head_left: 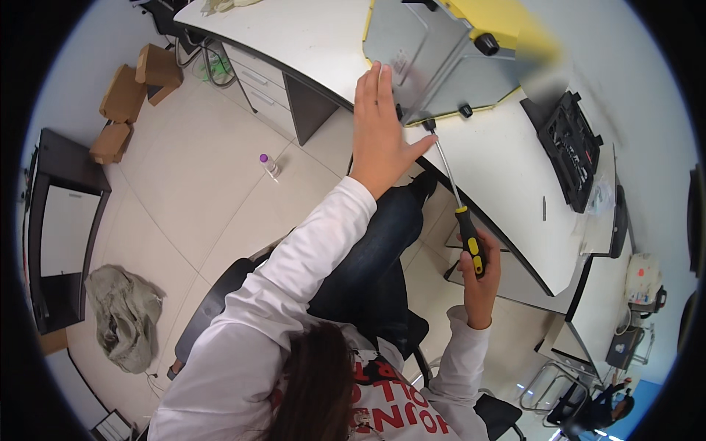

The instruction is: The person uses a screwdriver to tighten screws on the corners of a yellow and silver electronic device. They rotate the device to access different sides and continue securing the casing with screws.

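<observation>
A grey metal panel with a yellow rim (441, 70) lies on the white table, black feet along its edge. My left hand (382, 132) is open, fingers stretched together against the panel's near left corner and thumb apart. The thumb reaches close to the screwdriver's shaft. My right hand (482, 279) is closed round the black and yellow handle of a long screwdriver (462, 220). Its shaft runs up to a black foot (429, 125) at the panel's near edge; whether the tip sits in a screw is too small to tell.
An open black tool case (570, 151) lies on the table's right, near a small metal bit (544, 208). A purple-capped bottle (269, 165) stands on the floor. Cardboard boxes (125, 95) and a grey cloth (123, 320) lie left. Another person (607, 408) is far right.
</observation>
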A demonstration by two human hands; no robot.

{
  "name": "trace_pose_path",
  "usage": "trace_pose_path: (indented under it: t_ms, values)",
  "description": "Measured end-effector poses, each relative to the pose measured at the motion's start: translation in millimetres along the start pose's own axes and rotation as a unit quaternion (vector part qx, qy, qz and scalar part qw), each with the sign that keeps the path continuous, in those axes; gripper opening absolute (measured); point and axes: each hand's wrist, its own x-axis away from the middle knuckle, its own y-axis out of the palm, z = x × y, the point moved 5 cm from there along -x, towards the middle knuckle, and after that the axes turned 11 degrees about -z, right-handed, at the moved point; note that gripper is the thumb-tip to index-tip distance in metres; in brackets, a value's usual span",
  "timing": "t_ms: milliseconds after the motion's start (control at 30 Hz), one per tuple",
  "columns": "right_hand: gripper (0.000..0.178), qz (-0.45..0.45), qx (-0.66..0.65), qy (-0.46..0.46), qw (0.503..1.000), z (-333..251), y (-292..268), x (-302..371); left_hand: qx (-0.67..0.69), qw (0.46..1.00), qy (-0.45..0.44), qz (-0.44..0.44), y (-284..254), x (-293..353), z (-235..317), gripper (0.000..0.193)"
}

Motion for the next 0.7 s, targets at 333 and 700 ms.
trace_pose_path:
  t_ms: [333,700]
  values:
    - [0.039,0.018,0.002,-0.005,1.0,8,-2,1,-0.046,0.999,0.012,0.011,9,2,-5,0.097]
    - [0.04,0.054,0.053,-0.084,0.994,-7,2,4,-0.003,0.999,-0.027,-0.029,18,5,-11,0.093]
